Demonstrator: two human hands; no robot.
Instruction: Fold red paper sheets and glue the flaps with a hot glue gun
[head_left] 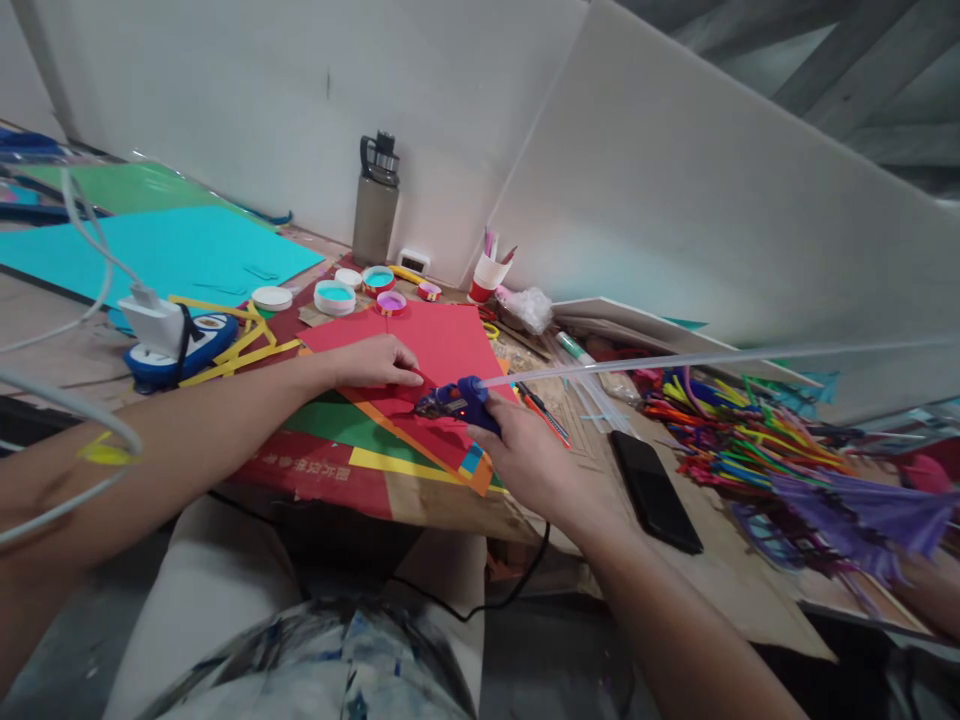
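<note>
My right hand point(529, 450) is wrapped round a blue hot glue gun point(454, 402), its nozzle pointing left, low over red paper point(442, 340). A long clear glue stick point(675, 362) runs out of its back to the right. My left hand point(379, 360) rests on the red paper just beyond the nozzle, fingers bent and closed together; whatever may be between the fingertips is hidden against the red. Beneath lie orange, green point(337, 425) and yellow sheets. A black cord point(517, 595) hangs below the table edge.
Round tape rolls point(334, 297), a bottle point(376, 200) and a cup of pens point(489, 275) stand along the wall. To the left are a power strip point(184, 345) and turquoise sheet point(172, 250). A phone point(654, 490) and colourful pipe cleaners point(735, 425) lie right.
</note>
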